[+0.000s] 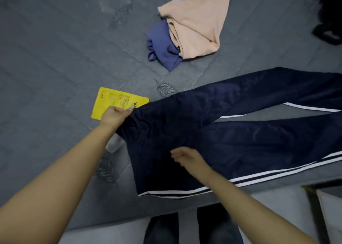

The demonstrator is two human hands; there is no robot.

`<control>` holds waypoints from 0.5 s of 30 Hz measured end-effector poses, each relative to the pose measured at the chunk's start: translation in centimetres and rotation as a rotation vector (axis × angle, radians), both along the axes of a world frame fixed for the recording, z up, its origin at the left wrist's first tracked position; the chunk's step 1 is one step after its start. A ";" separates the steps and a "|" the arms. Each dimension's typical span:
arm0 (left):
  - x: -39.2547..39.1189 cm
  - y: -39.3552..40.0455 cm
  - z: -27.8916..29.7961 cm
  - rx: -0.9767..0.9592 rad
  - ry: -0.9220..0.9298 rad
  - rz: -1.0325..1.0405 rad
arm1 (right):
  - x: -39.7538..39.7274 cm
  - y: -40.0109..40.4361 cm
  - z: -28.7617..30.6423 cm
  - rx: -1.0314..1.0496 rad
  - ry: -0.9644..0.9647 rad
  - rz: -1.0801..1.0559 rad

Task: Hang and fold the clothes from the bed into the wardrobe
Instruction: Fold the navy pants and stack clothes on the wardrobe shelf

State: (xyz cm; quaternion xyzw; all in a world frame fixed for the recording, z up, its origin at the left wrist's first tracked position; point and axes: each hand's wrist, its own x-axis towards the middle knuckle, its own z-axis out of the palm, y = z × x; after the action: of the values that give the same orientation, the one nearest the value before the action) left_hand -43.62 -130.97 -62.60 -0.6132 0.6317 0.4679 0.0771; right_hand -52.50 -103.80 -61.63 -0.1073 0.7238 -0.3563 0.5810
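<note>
Grey quilted bed point(55, 49) filled most of the frame, its edge running along the bottom. Navy track pants point(212, 132) with white side stripes lay spread across centre and right, legs running off the right edge. Left hand point(114, 115) pinched the waistband corner at centre left, fingers curled on the cloth. Right hand point(187, 157) hovered over the pants near the lower waistband, fingers loosely spread, motion-blurred; contact unclear. Yellow packet point(114, 103) lay just beside the waistband, partly under the left hand. Peach garment point(198, 23) sat crumpled over a blue garment point(162, 45) at upper centre. Dark item point(329, 21) at upper right, cut off.
</note>
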 end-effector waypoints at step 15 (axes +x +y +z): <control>5.7 14.0 3.6 -0.213 0.241 -0.551 | -22.5 -12.3 -2.2 -0.029 0.793 1.207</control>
State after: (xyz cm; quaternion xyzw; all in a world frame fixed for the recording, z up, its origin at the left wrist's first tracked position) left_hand -37.90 -116.98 -58.98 -0.3638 0.8242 0.4297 0.0610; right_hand -75.01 -116.15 -63.82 -0.6175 0.6899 0.0829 0.3685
